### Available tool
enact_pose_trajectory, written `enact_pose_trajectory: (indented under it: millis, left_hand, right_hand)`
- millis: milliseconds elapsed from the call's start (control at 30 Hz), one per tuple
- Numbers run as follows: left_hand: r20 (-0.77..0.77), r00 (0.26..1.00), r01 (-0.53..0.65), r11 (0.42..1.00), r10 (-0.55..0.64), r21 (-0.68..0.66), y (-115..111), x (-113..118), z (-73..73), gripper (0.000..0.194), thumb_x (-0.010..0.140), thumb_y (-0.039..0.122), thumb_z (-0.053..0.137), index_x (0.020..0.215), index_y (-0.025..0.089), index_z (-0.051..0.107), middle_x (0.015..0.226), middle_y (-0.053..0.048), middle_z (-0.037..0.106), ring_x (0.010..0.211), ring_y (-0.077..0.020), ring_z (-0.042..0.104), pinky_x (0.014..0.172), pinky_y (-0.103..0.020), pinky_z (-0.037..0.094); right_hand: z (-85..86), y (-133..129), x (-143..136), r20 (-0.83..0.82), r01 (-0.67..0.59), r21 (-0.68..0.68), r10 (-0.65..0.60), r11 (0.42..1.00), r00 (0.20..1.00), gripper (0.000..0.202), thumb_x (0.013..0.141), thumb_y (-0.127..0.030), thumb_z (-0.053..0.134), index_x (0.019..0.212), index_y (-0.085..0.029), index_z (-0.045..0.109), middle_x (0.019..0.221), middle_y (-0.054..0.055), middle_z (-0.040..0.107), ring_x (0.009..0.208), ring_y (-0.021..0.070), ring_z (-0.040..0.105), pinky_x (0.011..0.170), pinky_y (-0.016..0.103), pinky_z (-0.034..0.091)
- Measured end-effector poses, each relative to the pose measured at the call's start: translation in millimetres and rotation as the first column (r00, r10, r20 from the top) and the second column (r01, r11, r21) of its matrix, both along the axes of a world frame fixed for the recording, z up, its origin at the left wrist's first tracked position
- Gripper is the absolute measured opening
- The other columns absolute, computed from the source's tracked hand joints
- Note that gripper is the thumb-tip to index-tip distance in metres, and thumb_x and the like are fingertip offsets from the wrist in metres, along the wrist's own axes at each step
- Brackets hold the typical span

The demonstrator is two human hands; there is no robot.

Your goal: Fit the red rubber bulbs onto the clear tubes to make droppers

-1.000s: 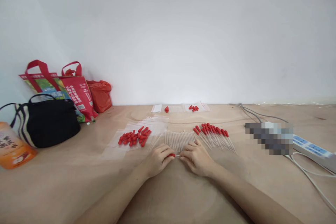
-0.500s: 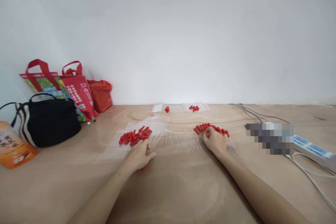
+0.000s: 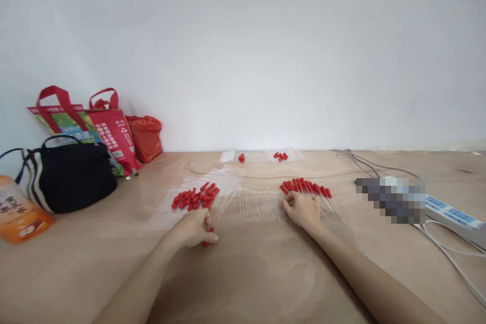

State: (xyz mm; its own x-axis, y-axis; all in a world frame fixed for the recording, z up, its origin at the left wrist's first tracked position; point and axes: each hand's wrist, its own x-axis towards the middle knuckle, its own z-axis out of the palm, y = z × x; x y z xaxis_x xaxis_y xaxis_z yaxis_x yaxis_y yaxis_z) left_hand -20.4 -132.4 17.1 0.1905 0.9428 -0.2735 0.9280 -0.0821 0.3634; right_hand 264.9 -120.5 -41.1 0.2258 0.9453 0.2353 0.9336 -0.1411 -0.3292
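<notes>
"Where is the lone red bulb [image 3: 211, 230]?"

"On the wooden surface [image 3: 235, 268], partly hidden behind the thumb of a left grip [image 3: 192, 228] whose thumb and forefinger stand apart, unclenched."

"And the right grip [image 3: 304, 210]?"

"Fingertips curl beside the right end of a row of thin clear tubes [image 3: 261, 205]; whether they pinch one, I cannot tell."

"How would these pieces handle?"

"The bulb looks light and rubbery, likely to squash under pressure; its wider body offers the best hold. The tubes appear light, stiff and slick, apt to roll or snap if bent, best pinched gently near one end."
</notes>
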Motion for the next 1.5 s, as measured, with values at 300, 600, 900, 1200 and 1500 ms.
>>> enact_pose_trajectory:
  millis: [300, 600, 900, 1200, 1500]
  left_hand:
    - [0.314, 0.949, 0.014, 0.999, -0.024, 0.035, 8, 3, -9.1, 0.023, 0.059, 0.032, 0.059, 0.073, 0.017, 0.049, 0.057, 0.004, 0.058, 0.057, -0.014, 0.056, 0.05, -0.021, 0.038]
    - [0.432, 0.833, 0.116, 0.874, -0.344, 0.472, -2, 55, -50.7, 0.022, 0.079, 0.03, 0.045, 0.084, 0.016, 0.063, 0.08, -0.004, 0.056, 0.068, -0.0125, 0.053, 0.062, -0.024, 0.042]
    - [0.417, 0.836, 0.139, 0.874, -0.356, 0.466, -3, 62, -53.7, 0.018, 0.078, 0.024, 0.049, 0.087, 0.017, 0.063, 0.078, -0.002, 0.061, 0.067, -0.0128, 0.054, 0.064, -0.024, 0.043]
    - [0.428, 0.819, 0.146, 0.861, -0.381, 0.487, -4, 63, -51.9, 0.018, 0.079, 0.023, 0.047, 0.083, 0.017, 0.064, 0.076, -0.003, 0.062, 0.068, -0.013, 0.054, 0.063, -0.024, 0.042]
    - [0.4, 0.781, 0.262, 0.834, -0.479, 0.487, -9, 61, -52.2, 0.023, 0.083, 0.022, 0.041, 0.081, 0.016, 0.063, 0.074, -0.003, 0.058, 0.068, -0.0123, 0.053, 0.064, -0.022, 0.041]
  right_hand:
    - [4.7, -2, -7, -0.002, -0.006, -0.082, 0.006, 0.997, 1.0, 0.026, 0.076, -0.034, 0.043, 0.069, -0.02, 0.063, 0.072, 0.006, 0.066, 0.074, 0.0217, 0.058, 0.072, 0.036, 0.027]
    - [-11.2, -6, 2, -0.075, -0.265, 0.299, 0.299, 0.917, 0.951, 0.02, 0.082, -0.028, 0.037, 0.074, -0.016, 0.051, 0.071, 0.007, 0.06, 0.068, 0.0187, 0.055, 0.062, 0.029, 0.034]
    - [-14.3, -32, -12, -0.079, -0.651, 0.346, 0.712, 0.676, 0.697, 0.018, 0.087, -0.021, 0.034, 0.093, -0.02, 0.051, 0.088, 0.005, 0.062, 0.078, 0.0154, 0.055, 0.07, 0.03, 0.035]
    - [-10.5, -36, -21, -0.079, -0.717, 0.264, 0.755, 0.645, 0.651, 0.017, 0.086, -0.018, 0.036, 0.09, -0.02, 0.053, 0.076, 0.001, 0.059, 0.07, 0.012, 0.053, 0.067, 0.028, 0.03]
    - [-11.4, -33, -16, -0.027, -0.736, 0.245, 0.763, 0.631, 0.646, 0.02, 0.085, -0.021, 0.041, 0.091, -0.023, 0.06, 0.072, -0.001, 0.06, 0.063, 0.0096, 0.05, 0.065, 0.027, 0.025]
